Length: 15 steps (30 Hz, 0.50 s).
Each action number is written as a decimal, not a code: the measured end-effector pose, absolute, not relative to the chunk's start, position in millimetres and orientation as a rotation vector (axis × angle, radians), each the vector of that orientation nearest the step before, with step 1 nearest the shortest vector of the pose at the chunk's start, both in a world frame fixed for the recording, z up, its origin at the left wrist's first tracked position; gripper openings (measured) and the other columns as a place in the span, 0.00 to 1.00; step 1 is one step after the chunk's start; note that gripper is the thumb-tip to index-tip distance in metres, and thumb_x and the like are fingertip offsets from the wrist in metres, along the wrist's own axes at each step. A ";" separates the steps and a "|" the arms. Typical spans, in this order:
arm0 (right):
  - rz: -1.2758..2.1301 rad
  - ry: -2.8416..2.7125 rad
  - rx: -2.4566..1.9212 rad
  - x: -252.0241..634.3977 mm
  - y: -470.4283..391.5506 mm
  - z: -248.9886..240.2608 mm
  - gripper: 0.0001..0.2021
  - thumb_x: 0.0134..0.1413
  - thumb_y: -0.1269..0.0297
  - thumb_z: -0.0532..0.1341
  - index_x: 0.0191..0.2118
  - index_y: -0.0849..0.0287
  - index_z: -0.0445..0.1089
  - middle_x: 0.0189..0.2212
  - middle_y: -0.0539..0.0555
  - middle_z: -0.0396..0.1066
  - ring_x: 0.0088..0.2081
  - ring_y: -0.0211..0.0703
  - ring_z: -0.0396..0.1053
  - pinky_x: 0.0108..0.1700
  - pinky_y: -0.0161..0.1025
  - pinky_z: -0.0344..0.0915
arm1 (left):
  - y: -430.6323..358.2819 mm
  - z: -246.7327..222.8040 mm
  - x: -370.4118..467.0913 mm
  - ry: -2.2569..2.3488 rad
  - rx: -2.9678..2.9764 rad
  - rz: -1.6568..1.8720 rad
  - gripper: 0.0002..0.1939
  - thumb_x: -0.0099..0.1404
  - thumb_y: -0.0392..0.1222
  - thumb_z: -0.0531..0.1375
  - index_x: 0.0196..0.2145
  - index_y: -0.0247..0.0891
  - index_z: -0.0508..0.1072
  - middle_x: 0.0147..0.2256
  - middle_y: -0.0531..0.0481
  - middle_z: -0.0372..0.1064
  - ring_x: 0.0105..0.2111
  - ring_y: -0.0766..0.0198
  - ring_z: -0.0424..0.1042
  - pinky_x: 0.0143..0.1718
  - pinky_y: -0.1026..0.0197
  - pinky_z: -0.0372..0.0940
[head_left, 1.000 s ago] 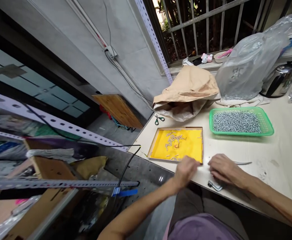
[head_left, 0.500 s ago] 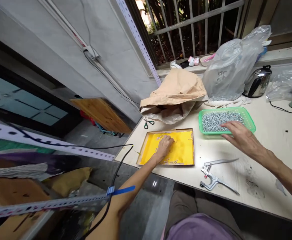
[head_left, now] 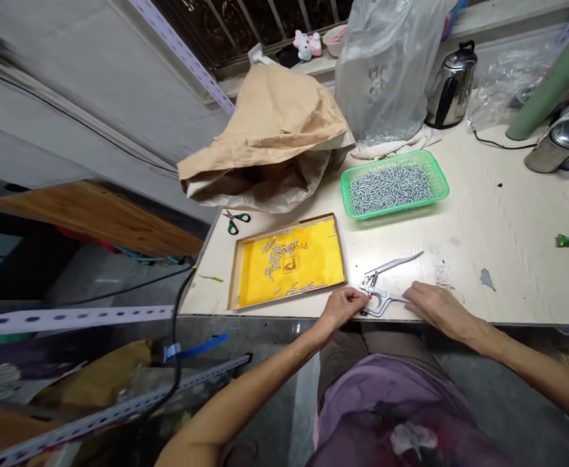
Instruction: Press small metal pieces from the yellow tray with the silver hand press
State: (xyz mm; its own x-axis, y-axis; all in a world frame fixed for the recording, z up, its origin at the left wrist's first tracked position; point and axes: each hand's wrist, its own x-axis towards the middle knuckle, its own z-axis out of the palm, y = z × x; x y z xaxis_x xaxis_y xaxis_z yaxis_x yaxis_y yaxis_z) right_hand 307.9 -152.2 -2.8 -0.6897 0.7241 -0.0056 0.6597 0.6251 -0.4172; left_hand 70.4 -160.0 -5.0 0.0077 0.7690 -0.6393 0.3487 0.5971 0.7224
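Note:
Near the table's front edge lie metal hand pliers (head_left: 384, 299) with a spring and two long handles. My left hand (head_left: 343, 306) is closed in a pinch at their head; anything between its fingertips is too small to name. The fingers of my right hand (head_left: 435, 308) are closed round the end of the lower handle. To the left, a shallow cardboard tray (head_left: 345, 272) with a yellow bottom holds several small metal pins (head_left: 277, 256). Behind the pliers, a green plastic basket (head_left: 397, 211) is filled with many small metal pieces (head_left: 391, 188).
Green-handled scissors (head_left: 235, 220) lie at the table's left. A brown paper bag (head_left: 279, 123), a clear plastic bag (head_left: 386, 78) and a steel kettle (head_left: 452, 87) stand at the back. A black cable (head_left: 176, 337) hangs by the left edge.
My left hand has left the yellow tray for the pliers' head. My right hand has moved from the green basket to the lower handle. The view has shifted.

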 end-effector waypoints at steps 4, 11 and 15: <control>0.564 -2.662 -1.138 307.9 -152.7 -6.9 0.09 0.63 0.71 0.49 0.33 0.59 0.65 0.30 0.53 0.66 0.30 0.40 0.64 0.30 0.36 0.57 | -156.8 -2.4 72.6 1.622 0.883 0.358 0.12 0.51 0.46 0.64 0.24 0.33 0.71 0.13 0.61 0.57 0.14 0.76 0.50 0.17 0.70 0.44; 0.522 -2.632 -1.151 309.9 -149.5 -12.2 0.10 0.63 0.72 0.49 0.32 0.59 0.64 0.29 0.53 0.65 0.29 0.40 0.62 0.29 0.36 0.52 | -153.8 -4.0 74.7 1.537 0.810 0.223 0.14 0.51 0.48 0.65 0.24 0.34 0.68 0.12 0.63 0.54 0.10 0.77 0.49 0.12 0.70 0.41; 0.542 -2.626 -1.152 311.7 -149.2 -16.5 0.10 0.64 0.71 0.49 0.32 0.58 0.63 0.29 0.52 0.64 0.29 0.39 0.61 0.29 0.37 0.50 | -151.9 -3.9 77.4 1.524 0.802 0.202 0.16 0.52 0.48 0.65 0.22 0.34 0.65 0.14 0.62 0.57 0.09 0.78 0.51 0.11 0.71 0.43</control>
